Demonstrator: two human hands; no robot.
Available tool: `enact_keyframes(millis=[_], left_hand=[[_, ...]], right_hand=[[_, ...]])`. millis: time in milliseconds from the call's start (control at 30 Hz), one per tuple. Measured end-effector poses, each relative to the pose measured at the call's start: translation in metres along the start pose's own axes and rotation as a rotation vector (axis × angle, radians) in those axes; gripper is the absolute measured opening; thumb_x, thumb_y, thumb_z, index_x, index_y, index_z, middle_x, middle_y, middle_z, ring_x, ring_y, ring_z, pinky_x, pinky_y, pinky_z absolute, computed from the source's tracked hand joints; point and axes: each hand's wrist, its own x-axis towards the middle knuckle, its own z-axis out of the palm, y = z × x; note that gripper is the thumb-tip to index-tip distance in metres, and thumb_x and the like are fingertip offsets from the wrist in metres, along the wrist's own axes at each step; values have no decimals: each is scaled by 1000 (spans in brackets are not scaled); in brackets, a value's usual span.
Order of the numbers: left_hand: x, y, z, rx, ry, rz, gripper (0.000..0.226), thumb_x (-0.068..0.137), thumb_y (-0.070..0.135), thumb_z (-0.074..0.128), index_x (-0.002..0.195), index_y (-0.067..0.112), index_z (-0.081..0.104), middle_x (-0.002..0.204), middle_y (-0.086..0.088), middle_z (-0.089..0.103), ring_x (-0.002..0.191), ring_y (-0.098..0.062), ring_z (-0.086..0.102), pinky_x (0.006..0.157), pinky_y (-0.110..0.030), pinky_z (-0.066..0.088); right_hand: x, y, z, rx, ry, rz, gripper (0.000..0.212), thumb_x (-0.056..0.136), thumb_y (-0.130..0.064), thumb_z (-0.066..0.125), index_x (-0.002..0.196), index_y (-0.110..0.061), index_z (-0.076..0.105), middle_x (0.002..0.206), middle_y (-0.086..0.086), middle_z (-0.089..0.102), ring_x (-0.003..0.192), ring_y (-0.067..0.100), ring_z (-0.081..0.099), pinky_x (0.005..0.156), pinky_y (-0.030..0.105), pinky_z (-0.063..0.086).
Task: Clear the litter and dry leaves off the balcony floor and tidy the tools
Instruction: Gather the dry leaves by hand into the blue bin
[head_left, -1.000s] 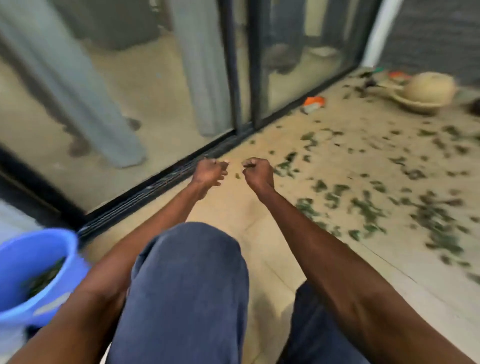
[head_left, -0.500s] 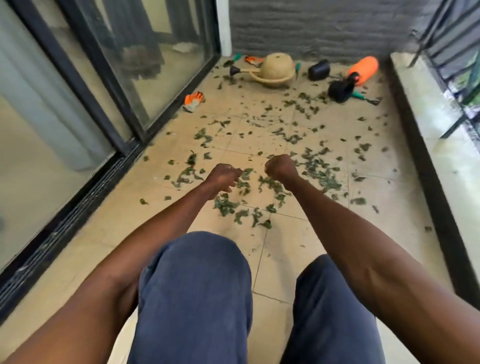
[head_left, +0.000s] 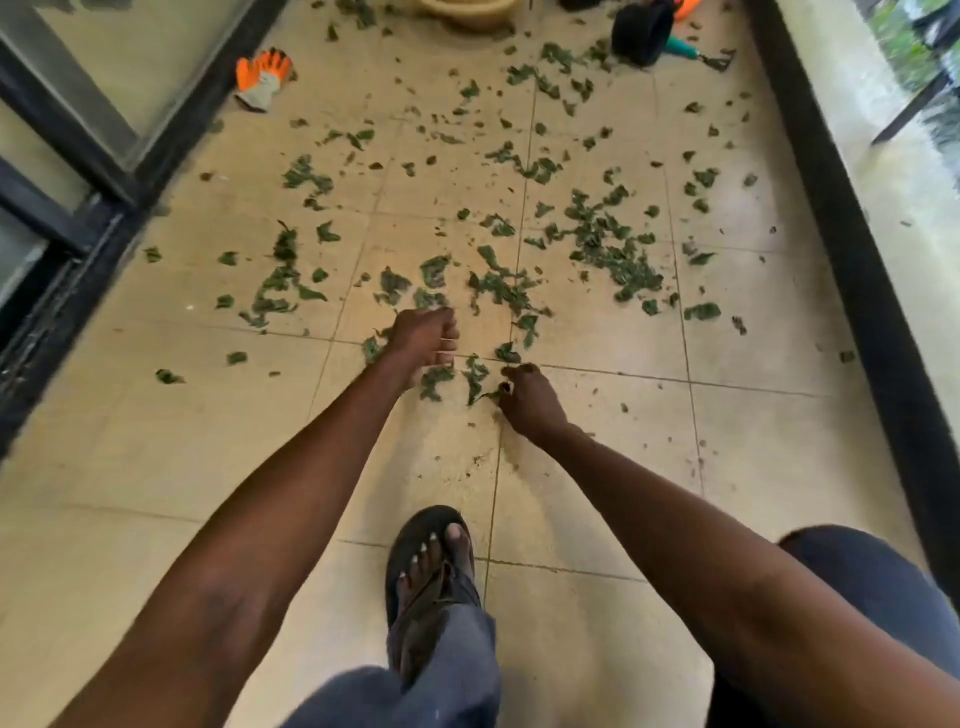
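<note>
1. Beige balcony floor tiles around you carry scattered green leaves; no writing is readable.
2. Your left hand reaches low, fingers curled among leaves; whether they hold any, you cannot tell.
3. Your right hand pinches a leaf on the floor.

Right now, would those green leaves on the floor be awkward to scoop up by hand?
Probably fiddly: the leaves look thin, crumpled and light, so they would likely flop and scatter. The right hand pinches only a piece or two.

Black-framed sliding glass door along the left edge. Low ledge with dark trim running down the right. Black sandal planted on a tile near the bottom, blue trouser leg above it.
</note>
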Motion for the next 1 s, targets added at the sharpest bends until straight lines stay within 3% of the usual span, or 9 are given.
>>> enact_keyframes(millis=[100,233,433,567,700,767,833,900,1000], left_hand=[[9,-33,-7,-198,39,-112,24,99,26,53,77,16,55,76,-7,58,60,-16,53,56,-27,47],[9,-60,-13,-356,93,-241,25,100,30,54,90,9,62,89,-7,69,73,-18,66,64,-31,55],[-2,-85,-8,-417,-18,-396,32,100,35,52,95,5,62,112,-20,66,83,-27,66,69,-38,55],[-6,-85,0,-504,-115,-387,29,101,32,50,88,10,65,75,-6,71,73,-19,63,60,-32,56],[1,-93,-6,-495,61,-362,24,99,2,43,92,4,66,63,-1,57,41,-7,44,37,-18,35],[5,-99,-13,-509,85,-384,21,99,0,41,94,4,61,54,1,45,38,-7,35,33,-16,21],[5,-101,-17,-558,92,-377,17,99,2,42,95,5,58,51,2,42,36,-7,33,33,-16,18],[5,-101,-20,-595,102,-360,14,99,4,45,92,6,57,49,3,42,35,-7,33,32,-16,18],[4,-102,-21,-623,113,-358,13,98,6,48,88,7,57,51,3,43,38,-8,34,32,-16,20]], right_hand=[[-2,3,40,-182,-66,-129,41,95,-9,52,136,-9,50,137,20,45,122,34,47,96,39,49],[-10,7,49,-358,-65,-324,29,95,-7,54,122,1,59,128,18,52,117,31,48,93,38,50],[13,-17,17,287,138,-44,21,88,1,53,90,-3,74,87,13,73,76,27,66,69,37,54],[10,-61,22,348,-20,-125,21,76,2,58,95,-5,64,83,13,70,75,31,65,67,40,54],[25,-57,4,520,-296,-41,14,82,-3,71,96,-6,72,94,10,74,87,27,70,85,46,57],[44,-42,-7,488,-140,41,28,82,-10,75,109,-6,70,111,8,71,99,25,68,93,44,54],[67,-17,-9,329,-33,141,65,75,-20,83,132,-9,56,134,12,58,117,27,59,102,41,47],[86,2,-3,232,-137,189,99,65,-31,89,148,-17,36,148,17,42,131,36,45,107,50,41],[96,11,15,9,-323,51,111,67,-39,86,154,-24,19,157,18,21,142,42,22,113,57,29]])
